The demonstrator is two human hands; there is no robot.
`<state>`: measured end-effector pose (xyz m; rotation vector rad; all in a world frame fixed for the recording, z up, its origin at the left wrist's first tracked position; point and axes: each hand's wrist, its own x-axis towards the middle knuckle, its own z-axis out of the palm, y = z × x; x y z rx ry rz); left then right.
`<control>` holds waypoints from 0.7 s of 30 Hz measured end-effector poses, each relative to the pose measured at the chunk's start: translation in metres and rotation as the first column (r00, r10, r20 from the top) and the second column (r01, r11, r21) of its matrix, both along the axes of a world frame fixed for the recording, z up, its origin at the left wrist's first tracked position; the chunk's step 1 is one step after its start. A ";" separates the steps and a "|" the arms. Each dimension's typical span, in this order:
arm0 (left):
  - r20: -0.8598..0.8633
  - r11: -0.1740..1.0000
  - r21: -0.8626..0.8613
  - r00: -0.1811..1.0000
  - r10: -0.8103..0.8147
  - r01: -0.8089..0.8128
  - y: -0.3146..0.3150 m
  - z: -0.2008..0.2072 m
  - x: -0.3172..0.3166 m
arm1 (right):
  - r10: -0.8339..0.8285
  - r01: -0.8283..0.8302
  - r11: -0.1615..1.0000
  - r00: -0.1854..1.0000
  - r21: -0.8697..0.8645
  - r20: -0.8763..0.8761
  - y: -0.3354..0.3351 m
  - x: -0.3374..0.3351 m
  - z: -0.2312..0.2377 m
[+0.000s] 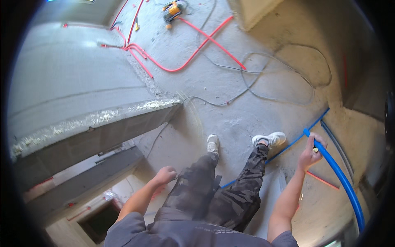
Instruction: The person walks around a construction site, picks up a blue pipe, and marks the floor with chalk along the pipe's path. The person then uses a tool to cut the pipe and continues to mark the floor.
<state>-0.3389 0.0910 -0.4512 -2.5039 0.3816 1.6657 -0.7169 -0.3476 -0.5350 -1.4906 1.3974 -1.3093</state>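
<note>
The floor (185, 84) is bare grey concrete, rough and dusty, shading to a tan colour on the right. On the left a pale grey wall (82, 70) rises from it, and a thick wall end (94, 138) with a crumbly, bright edge juts in towards the legs. A pale wall corner (257, 10) stands at the top, and a dark panel (368, 78) at the far right. The blue pipe (343, 179) is on the person's right: the right hand (314, 149) has its fingers closed around it near its upper end, and the rest bends down towards the lower right. A small yellow thing shows at that hand, too small to name. The left hand (165, 175) is just beside the thigh, fingers curled in; whether they hold anything I cannot tell. The widest stretch of floor lies ahead of the white shoes (212, 144), crossed by a looping grey cable (214, 103) and bounded farther off by a curved red pipe (179, 71) and a yellow power tool (172, 10). A thin blue pipe (286, 147) slants close by the right shoe, a grey pipe (340, 147) curves beyond it, and the wall end narrows the space on the left.
</note>
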 end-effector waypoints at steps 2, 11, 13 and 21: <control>-0.022 0.995 -0.101 1.000 0.002 -0.004 0.031 -0.010 0.022 | 0.124 -0.126 0.992 0.981 -0.005 -0.151 0.027 0.039 0.011; 0.049 0.978 -0.185 0.992 0.112 -0.101 0.206 -0.036 0.057 | 0.522 -0.448 0.851 0.781 0.275 -0.343 0.146 0.171 0.022; 0.042 0.979 -0.156 0.989 0.143 -0.135 0.230 -0.043 0.054 | 0.617 -0.505 0.784 0.693 0.360 -0.373 0.168 0.190 0.012; 0.028 0.967 -0.183 0.982 0.185 -0.177 0.280 -0.114 0.008 | 0.859 -0.625 0.508 0.314 0.592 -0.405 0.226 0.237 -0.111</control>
